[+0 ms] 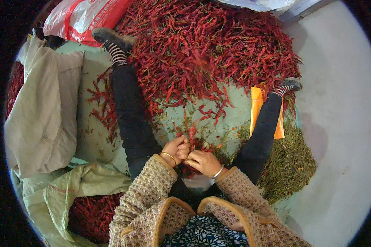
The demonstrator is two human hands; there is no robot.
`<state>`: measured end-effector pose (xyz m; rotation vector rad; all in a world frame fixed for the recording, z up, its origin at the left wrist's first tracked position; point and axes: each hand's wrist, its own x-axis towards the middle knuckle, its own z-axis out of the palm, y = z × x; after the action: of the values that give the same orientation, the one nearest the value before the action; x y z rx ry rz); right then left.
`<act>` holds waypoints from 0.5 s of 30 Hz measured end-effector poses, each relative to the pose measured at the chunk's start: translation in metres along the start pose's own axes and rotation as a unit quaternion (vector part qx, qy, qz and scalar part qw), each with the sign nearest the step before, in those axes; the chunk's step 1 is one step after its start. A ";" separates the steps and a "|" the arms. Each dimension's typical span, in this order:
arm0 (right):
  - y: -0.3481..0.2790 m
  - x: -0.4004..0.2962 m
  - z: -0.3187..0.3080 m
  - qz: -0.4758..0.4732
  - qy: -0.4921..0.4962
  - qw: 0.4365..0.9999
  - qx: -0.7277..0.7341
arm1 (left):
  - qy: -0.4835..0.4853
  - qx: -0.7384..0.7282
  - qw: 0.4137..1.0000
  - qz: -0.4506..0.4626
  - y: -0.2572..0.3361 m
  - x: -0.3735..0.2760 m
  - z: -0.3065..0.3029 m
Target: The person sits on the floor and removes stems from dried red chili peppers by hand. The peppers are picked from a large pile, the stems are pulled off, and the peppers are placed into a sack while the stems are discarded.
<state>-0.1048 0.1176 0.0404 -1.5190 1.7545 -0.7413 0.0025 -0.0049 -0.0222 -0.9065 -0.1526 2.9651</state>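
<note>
My left hand [175,148], with a gold bangle at the wrist, is closed around red dried chilies [192,133] that stick up between my hands. Beside it my right hand [202,162], wearing a silver bangle, has thumb and fingertips pinched together close to the left fingers; what lies between them is too small to tell. Below and around both hands are more red chilies and bits of stem. Beyond them a large heap of red dried chilies [204,52] spreads between and past my feet, with a few loose chilies [215,112] at its near edge.
My outstretched legs flank the work area. A pile of green-brown stems [287,163] lies at the right, near an orange-yellow packet [256,108]. At the left are a pale woven sack [46,117] and an open greenish sack [58,194] holding chilies. A red-and-white bag [86,20] lies at upper left.
</note>
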 end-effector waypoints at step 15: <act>0.002 -0.010 -0.026 0.089 -0.008 0.960 0.264 | 0.005 0.227 0.973 0.050 -0.001 -0.007 0.028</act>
<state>-0.1261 0.1273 0.0561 -0.9900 1.4957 -1.0027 -0.0078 -0.0066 0.0050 -0.8820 0.5636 2.8844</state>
